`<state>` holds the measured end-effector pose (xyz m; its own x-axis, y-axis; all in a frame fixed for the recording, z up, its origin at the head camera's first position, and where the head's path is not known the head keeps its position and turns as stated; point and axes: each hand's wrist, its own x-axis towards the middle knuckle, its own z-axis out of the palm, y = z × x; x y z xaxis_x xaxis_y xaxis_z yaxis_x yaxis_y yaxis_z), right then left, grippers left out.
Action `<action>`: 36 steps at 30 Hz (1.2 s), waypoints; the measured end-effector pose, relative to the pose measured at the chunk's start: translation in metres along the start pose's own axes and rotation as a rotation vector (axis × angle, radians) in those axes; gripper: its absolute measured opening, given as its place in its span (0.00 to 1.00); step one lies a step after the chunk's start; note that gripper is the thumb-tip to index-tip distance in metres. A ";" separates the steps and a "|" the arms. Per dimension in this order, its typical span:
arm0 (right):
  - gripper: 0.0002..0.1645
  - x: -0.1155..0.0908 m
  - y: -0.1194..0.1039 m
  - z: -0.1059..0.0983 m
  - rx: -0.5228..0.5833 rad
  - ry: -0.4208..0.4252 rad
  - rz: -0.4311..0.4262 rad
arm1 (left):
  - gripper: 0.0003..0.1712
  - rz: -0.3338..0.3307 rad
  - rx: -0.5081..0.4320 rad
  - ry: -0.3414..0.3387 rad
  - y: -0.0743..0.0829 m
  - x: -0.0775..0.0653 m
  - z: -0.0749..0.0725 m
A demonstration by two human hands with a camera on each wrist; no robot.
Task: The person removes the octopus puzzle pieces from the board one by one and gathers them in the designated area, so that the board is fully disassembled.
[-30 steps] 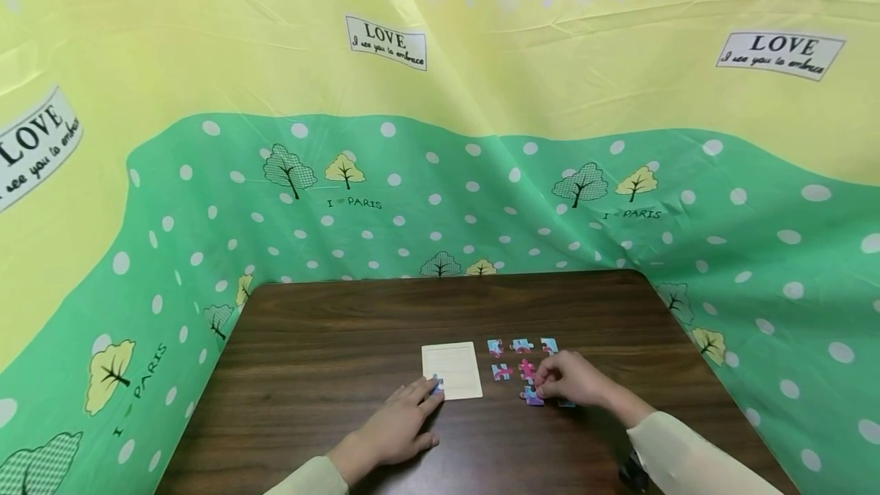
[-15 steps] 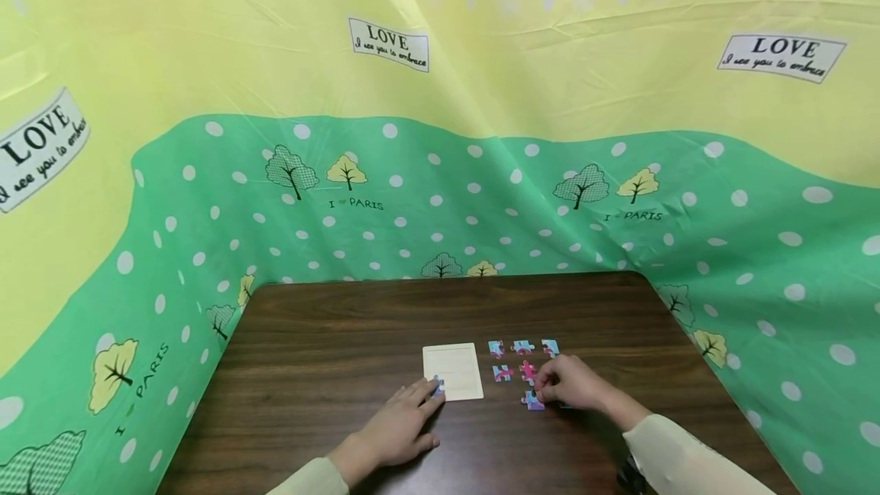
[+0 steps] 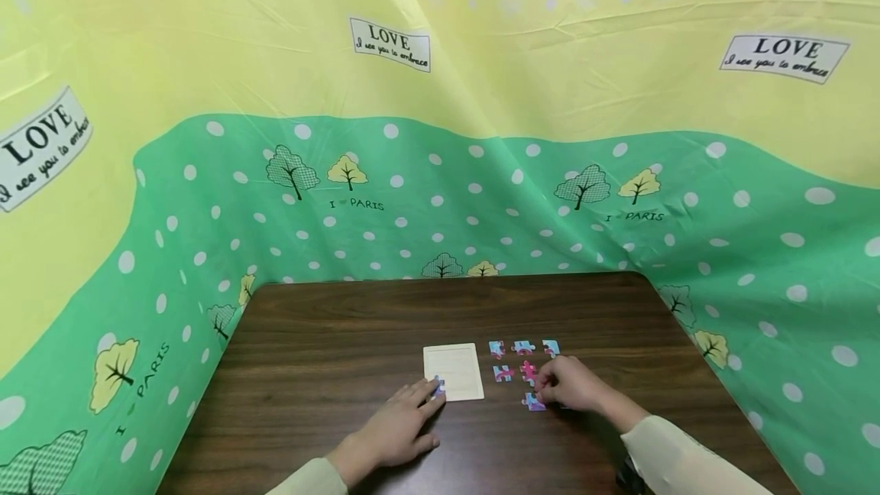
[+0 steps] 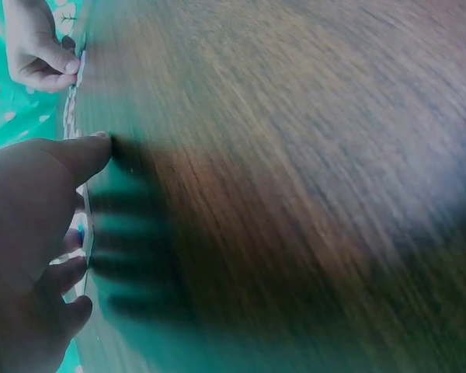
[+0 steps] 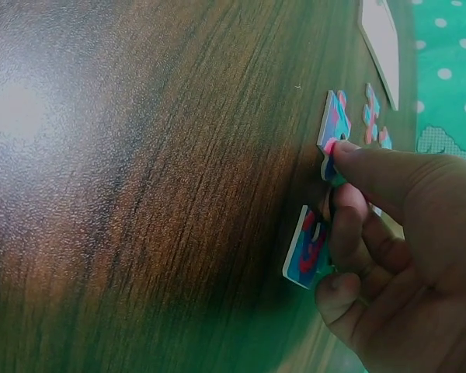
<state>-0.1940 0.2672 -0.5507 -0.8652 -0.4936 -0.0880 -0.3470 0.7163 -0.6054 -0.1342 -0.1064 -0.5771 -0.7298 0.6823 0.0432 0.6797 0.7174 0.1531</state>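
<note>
In the head view my left hand (image 3: 400, 425) lies with extended fingers at the lower left corner of a pale wooden puzzle tray (image 3: 459, 371). Its fingertips rest on a blue-purple jigsaw piece (image 3: 440, 386) in that corner, partly covering it. My right hand (image 3: 576, 383) pinches the edge of a blue and purple jigsaw piece (image 3: 532, 402) between thumb and fingers. The right wrist view shows the thumb (image 5: 365, 162) against this piece (image 5: 334, 120); its contact with the table is unclear. Another piece (image 5: 304, 252) lies beside the curled fingers, mostly hidden in the head view.
Several loose pieces lie right of the tray: a top row with a middle piece (image 3: 524, 347), and below it a pink-blue piece (image 3: 503, 373) and a pink piece (image 3: 528, 373). The dark wooden table (image 3: 330, 342) is enclosed by a patterned curtain (image 3: 440, 197).
My right hand has shifted very slightly toward me and left, and the piece at its fingertips has shifted slightly toward me. My left hand stays in place.
</note>
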 end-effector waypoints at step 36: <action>0.06 0.085 -0.081 0.037 -0.039 -0.039 -0.082 | 0.36 -0.108 -0.085 -0.105 -0.010 -0.011 -0.007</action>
<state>-0.2264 0.1486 -0.5388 -0.8188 -0.5696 -0.0710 -0.4306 0.6913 -0.5802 -0.1330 -0.1220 -0.5723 -0.7832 0.6164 -0.0810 0.5862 0.7756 0.2341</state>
